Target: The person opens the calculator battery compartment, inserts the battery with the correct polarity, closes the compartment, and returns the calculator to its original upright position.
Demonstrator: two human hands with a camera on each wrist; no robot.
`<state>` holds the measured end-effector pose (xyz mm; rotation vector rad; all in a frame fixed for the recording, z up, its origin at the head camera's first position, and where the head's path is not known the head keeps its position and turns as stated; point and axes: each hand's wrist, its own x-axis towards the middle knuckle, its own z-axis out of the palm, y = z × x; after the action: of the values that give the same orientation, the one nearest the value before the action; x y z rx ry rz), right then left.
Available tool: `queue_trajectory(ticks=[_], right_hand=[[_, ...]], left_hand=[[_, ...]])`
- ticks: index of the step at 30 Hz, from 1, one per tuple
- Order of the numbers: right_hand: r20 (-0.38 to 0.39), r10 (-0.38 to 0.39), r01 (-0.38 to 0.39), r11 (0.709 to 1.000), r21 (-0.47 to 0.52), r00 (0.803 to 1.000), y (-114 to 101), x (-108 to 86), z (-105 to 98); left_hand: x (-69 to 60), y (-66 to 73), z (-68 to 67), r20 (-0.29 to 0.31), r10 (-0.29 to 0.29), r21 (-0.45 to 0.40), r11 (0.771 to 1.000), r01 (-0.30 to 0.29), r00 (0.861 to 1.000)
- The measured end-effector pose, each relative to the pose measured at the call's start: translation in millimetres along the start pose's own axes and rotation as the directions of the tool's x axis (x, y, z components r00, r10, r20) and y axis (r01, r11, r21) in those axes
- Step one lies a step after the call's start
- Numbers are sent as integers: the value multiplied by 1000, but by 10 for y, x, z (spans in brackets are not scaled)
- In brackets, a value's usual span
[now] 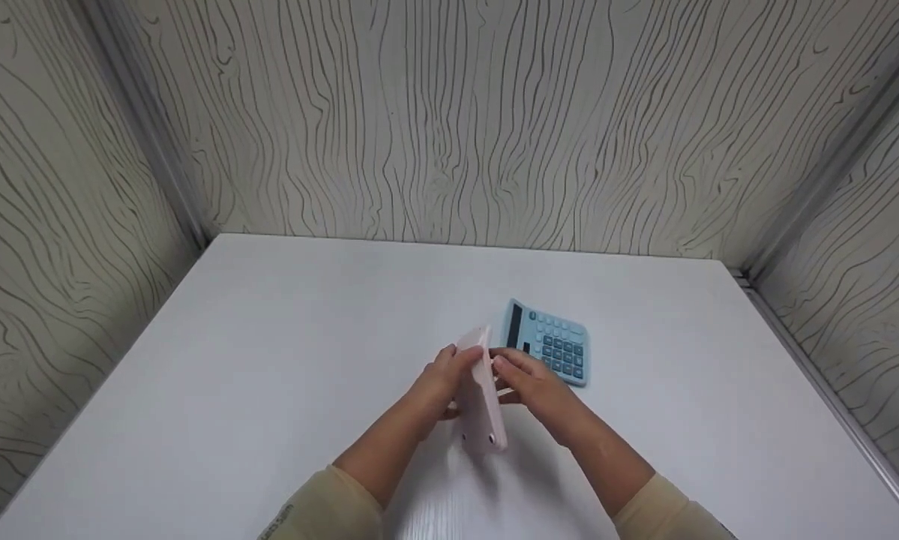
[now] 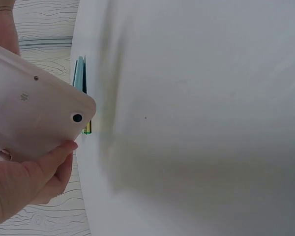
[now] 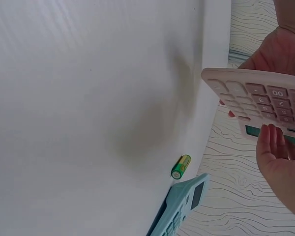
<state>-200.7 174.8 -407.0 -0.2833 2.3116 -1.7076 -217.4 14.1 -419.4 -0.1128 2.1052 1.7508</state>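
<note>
From where I stand, the person's left hand (image 1: 438, 379) comes first. It grips a pink calculator (image 1: 479, 405), with its thumb laid along the calculator's back. The calculator is held in the air above the middle of the white table (image 1: 269, 375), between the two hands. It stands on its edge: the back looks to the left, the keys (image 3: 278, 103) look to the right. Its longer visible line runs from the far side to the near side, a little tilted. On the back one sees a dark round foot (image 2: 77, 118).

Next comes the right hand (image 1: 535, 386), whose fingers are a little bent, with the tips at the screen (image 3: 252, 131) of the pink calculator. Whether they pinch it or only touch it, I cannot tell.

A green and yellow battery (image 3: 181, 166) lies on the table, just beside a blue calculator (image 1: 561, 330), which lies with keys upward and its screen toward the left.
</note>
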Motion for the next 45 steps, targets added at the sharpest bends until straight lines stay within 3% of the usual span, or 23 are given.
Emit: queue_trajectory(ticks=[6,14,21,35,40,45], right_hand=[[-62,90,-91,996,-14,994,111,21,-29],[63,144,-146,989,23,988,210,-12,-10],[102,143,-149,987,54,984,200,-14,-16],[62,154,-158,985,69,986,207,-22,-47],[58,133,-136,989,50,989,222,-29,-72],[5,116,-116,991,-65,993,246,-20,-76]], left_hand=[[-19,7,1,55,59,-95,994,-53,997],[-1,4,-36,135,157,-331,938,-105,978],[8,9,-42,165,154,-439,896,-67,974],[31,-23,-88,128,170,-500,862,-84,977],[50,-45,-144,64,180,-514,849,-123,982],[80,-74,-200,-24,222,-456,865,-208,975]])
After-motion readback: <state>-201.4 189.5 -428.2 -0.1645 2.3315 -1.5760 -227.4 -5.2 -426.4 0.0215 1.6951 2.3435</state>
